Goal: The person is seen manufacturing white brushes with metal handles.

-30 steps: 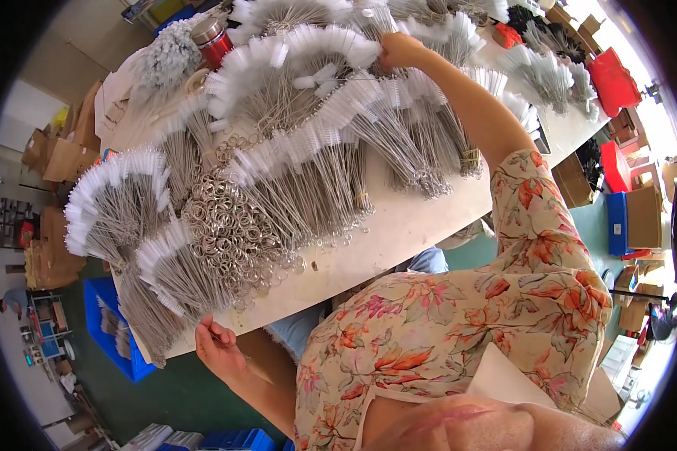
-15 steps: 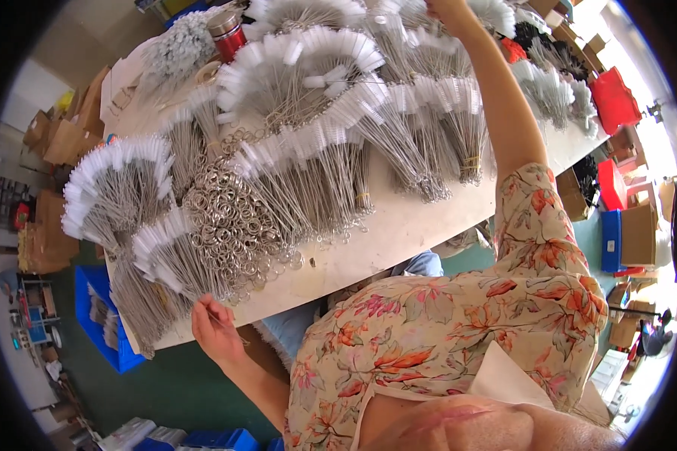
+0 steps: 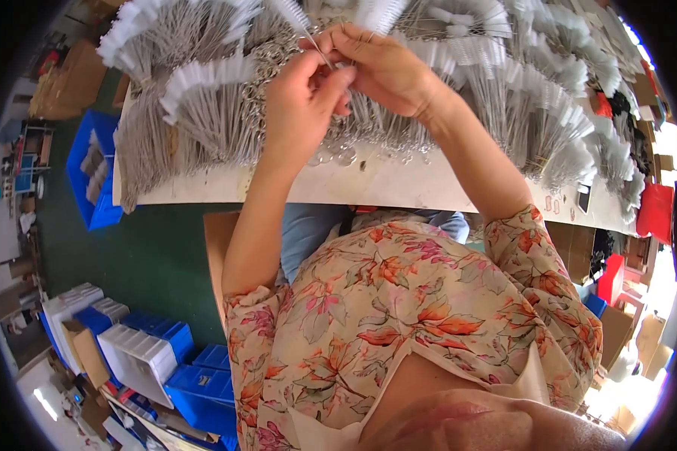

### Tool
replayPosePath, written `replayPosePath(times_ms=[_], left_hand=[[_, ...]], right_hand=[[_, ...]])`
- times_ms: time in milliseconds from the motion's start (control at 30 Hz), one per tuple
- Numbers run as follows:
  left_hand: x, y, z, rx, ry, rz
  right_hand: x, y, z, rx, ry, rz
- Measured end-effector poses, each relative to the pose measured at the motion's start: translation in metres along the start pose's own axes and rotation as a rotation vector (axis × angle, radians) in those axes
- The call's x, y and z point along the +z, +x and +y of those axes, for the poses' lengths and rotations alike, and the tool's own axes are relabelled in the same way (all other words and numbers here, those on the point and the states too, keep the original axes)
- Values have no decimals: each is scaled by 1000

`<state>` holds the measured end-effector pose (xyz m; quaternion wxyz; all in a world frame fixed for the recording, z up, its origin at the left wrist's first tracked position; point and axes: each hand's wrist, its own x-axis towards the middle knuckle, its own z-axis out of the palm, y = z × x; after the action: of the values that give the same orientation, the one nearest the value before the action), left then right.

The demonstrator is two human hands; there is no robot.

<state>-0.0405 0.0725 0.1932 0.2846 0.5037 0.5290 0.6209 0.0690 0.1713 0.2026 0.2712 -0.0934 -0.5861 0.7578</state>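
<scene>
Brightly lit; glare blown white at lower right; fisheye curvature, black rim.

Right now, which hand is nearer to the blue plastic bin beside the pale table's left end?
Left. The left hand is to the right of the blue plastic bin, well apart; the right hand is farther right.

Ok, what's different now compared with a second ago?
The right hand drew back from across the table and the left hand moved forward over it, so they're close together. A white-bristled wire brush now shows in their grip; which hand holds it is unclear. The ring pile and brush bundles stay there.
</scene>
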Motion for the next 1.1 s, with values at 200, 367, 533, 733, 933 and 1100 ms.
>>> replayPosePath(times_ms=[200, 367, 533, 733, 933, 1100], left_hand=[[-16, -17, -18, -89, 102, -129], [-26, -32, -38, -16, 6, -53], [-22, -34, -41, 537, -49, 413], [5, -51, -64, 697, 365, 332], [2, -57, -60, 861, 518, 256], [-48, -32, -32, 665, 314, 245]], right_hand=[[38, -8, 26, 167, -19, 35], [45, -20, 34, -17, 12, 18], [10, -33, 45, -218, -452, 423], [32, -36, 65, 22, 507, 347], [34, -45, 42, -19, 702, 162], [11, -53, 28, 199, 150, 64]])
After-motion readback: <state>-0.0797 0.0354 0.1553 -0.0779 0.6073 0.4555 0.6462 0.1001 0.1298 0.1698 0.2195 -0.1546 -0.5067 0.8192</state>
